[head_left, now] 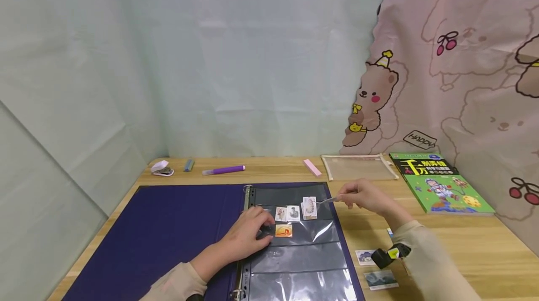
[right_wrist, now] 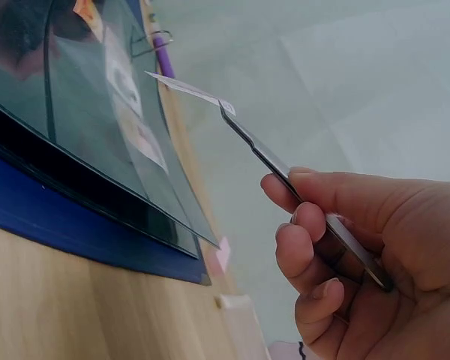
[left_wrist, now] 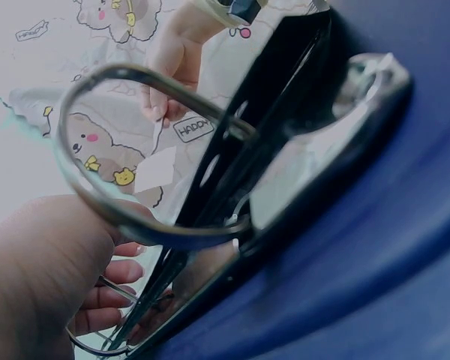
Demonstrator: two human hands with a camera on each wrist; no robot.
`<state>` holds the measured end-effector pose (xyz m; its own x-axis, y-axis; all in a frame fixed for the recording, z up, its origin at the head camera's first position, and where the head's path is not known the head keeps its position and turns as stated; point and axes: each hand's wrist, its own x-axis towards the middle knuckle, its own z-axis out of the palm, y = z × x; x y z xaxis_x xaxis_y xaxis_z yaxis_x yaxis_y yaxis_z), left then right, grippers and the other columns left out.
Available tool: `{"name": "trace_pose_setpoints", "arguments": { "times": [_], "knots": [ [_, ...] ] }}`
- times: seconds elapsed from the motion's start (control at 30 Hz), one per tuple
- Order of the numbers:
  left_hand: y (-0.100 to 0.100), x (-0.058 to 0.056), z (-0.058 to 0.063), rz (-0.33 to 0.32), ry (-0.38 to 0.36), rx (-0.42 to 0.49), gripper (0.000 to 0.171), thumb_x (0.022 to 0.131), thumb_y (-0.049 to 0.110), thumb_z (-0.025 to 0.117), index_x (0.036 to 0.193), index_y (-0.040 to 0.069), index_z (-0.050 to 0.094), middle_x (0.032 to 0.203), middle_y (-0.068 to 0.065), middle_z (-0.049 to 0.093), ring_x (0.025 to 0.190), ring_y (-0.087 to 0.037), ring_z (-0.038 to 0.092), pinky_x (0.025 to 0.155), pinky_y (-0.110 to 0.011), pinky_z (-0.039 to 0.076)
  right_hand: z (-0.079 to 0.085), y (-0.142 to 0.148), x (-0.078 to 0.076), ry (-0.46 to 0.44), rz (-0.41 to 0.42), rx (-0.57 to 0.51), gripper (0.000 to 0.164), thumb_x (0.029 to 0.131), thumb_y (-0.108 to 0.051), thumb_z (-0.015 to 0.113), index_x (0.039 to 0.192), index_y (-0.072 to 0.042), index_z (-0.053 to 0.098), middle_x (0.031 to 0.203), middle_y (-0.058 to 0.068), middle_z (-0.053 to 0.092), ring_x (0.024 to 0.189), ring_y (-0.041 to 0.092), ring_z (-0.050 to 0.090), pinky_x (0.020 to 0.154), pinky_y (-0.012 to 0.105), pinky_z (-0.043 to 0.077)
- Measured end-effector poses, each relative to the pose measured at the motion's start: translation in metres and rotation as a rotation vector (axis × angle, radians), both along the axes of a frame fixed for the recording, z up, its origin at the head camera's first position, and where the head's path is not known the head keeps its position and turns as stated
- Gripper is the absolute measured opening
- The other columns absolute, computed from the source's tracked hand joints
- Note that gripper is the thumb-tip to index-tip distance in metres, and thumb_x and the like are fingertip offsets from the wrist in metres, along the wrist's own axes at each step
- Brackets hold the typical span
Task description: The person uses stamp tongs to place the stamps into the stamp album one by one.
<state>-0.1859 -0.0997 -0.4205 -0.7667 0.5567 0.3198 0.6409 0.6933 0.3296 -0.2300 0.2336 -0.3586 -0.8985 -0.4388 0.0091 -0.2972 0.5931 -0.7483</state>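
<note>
Stamp point(head_left: 309, 208) in twzrs point(right_wrist: 270, 158), abv pg point(head_left: 296, 257).

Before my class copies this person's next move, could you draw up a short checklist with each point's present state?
1. Right hand grips the tweezers: ok.
2. Stamp at the tweezers' tips: ok, caught near one edge.
3. That stamp raised off the page: ok, the right wrist view shows it in the air.
4. That stamp tucked into a pocket: not ok, not yet inserted.
5. Left hand pressing the page flat: cannot tell; it is beside the rings, but any pressure isn't visible.
6. Binder open with the page facing up: ok.
</note>
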Motion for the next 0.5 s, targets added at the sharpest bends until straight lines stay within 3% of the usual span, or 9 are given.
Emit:
{"name": "trace_pose_setpoints", "arguments": {
  "times": [0.5],
  "knots": [
    [0.000, 0.000, -0.001, -0.004, 0.010, 0.002, 0.024, 0.077, 0.029, 0.067, 0.096, 0.021, 0.056, 0.087, 0.009, 0.049, 0.085, -0.006, 0.042, 0.079, -0.030, 0.037, -0.009, -0.018, -0.007, -0.012, 0.059, 0.005, 0.020, 0.084, -0.019, 0.061, 0.084, 0.000, 0.067, 0.062, 0.008, 0.052, 0.051, 0.008, 0.042, 0.043, 0.020, 0.032]
  ]
}}
